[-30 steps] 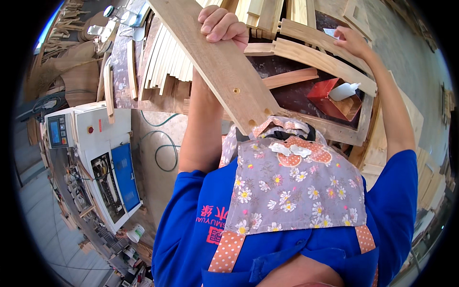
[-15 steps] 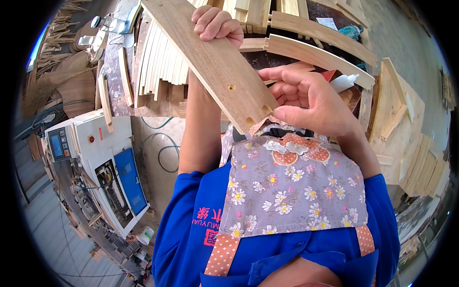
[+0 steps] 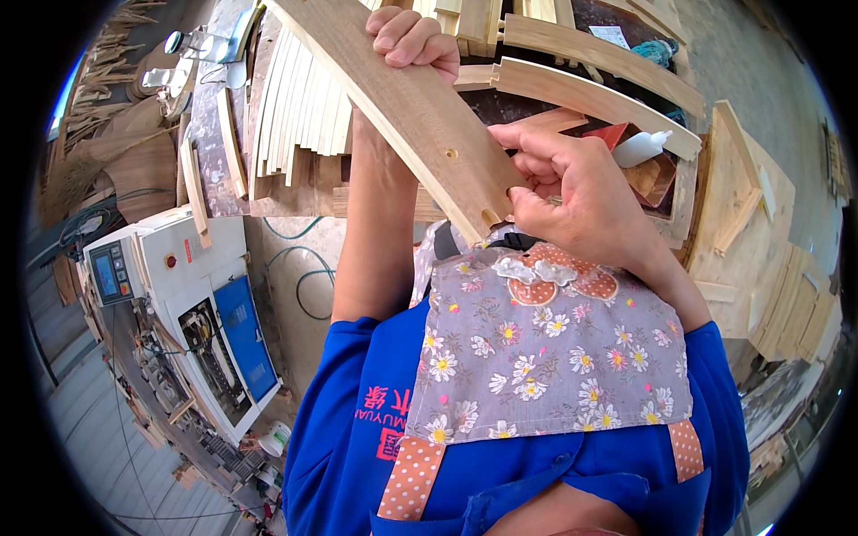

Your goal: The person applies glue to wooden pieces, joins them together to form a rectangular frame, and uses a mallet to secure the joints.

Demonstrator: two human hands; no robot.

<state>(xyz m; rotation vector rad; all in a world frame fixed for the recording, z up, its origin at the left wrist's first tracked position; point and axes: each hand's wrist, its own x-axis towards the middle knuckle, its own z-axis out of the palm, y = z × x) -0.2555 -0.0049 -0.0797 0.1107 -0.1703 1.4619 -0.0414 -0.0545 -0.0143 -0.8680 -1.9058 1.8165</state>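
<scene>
A long wooden board [image 3: 393, 103] slants across the view from the upper left down to my apron. My left hand [image 3: 416, 40] grips its far part, the fingers curled over the right edge and the thumb hidden beneath. Near the board's lower end is a small round hole [image 3: 451, 154], with further notches cut at that end. My right hand [image 3: 576, 183] is closed at the lower right edge; its index finger and thumb touch the wood there. Whether a small piece sits between those fingertips is hidden.
Behind the board, a bench carries thin light strips [image 3: 304, 98] and curved wooden rails [image 3: 594, 103]. A white glue bottle [image 3: 642, 148] lies by a red box [image 3: 657, 183] on the right. A white and blue machine cabinet [image 3: 201, 295] stands at left, near a green hose [image 3: 308, 290].
The board's lower end has shifted slightly to the right. My right hand's fingers have closed in, and its thumb now touches the board's edge near the end notch.
</scene>
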